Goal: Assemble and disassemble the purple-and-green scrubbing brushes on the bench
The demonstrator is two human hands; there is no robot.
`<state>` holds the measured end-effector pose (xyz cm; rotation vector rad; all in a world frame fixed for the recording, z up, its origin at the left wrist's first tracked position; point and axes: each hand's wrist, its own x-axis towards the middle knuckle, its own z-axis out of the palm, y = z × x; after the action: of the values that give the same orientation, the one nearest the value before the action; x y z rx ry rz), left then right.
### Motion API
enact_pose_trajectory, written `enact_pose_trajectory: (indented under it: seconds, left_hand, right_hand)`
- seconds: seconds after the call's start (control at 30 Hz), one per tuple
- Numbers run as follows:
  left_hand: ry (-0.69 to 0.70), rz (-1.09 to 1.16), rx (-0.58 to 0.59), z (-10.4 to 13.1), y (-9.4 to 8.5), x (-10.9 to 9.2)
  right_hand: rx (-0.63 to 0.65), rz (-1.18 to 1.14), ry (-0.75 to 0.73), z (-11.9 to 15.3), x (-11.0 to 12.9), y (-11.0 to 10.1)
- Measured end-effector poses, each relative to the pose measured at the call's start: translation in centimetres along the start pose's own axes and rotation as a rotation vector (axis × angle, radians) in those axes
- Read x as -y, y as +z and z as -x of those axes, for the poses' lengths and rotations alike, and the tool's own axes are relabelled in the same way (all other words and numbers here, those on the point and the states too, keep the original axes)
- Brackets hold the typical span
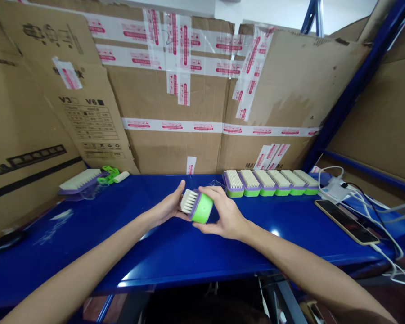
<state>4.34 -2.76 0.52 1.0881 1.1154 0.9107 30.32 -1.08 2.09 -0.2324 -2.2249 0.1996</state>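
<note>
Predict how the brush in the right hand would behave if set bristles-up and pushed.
The brush is probably stiff, its body looking like plastic. It would likely slide, not roll: similar brushes sit flat on the table.

"v3", "v6" on cardboard (97,121)

Occlusion and cropping noted.
Brush (203,209) partly hides left hand (168,208); right hand (230,217) covers part of its casing. Lower edge crops both forearms (84,270). Carton's (168,153) smallest print illegible.

Relative to the blue table (175,265), both my bare hands hover above its middle, left (171,206) and right (227,213), fingers curled inward, forearms converging.
</note>
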Motion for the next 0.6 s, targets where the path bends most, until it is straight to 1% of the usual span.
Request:
enact_pose_trajectory:
  seconds: [0.17, 0.27, 0.37, 0.5, 0.6]
  left_hand:
    - [0.012, 0.033, -0.041, -0.22, -0.05, 0.09]
    - [0.019, 0.038, -0.044, -0.13, 0.08, 0.03]
    - [0.02, 0.027, -0.054, -0.1, 0.09, 0.0]
    - [-0.004, 0.008, -0.031, -0.08, 0.08, -0.13]
    - [0.023, 0.013, -0.034, -0.11, 0.24, -0.17]
  right_hand:
    - [0.003, -0.017, 0.011, 0.08, 0.17, -0.05]
    - [-0.02, -0.037, 0.048, 0.01, 0.25, -0.13]
    - [-0.025, -0.024, 0.055, -0.01, 0.2, -0.19]
    - [-0.002, -0.023, 0.078, 0.0, 0.11, -0.27]
    - [0.007, -0.015, 0.062, 0.04, 0.11, -0.24]
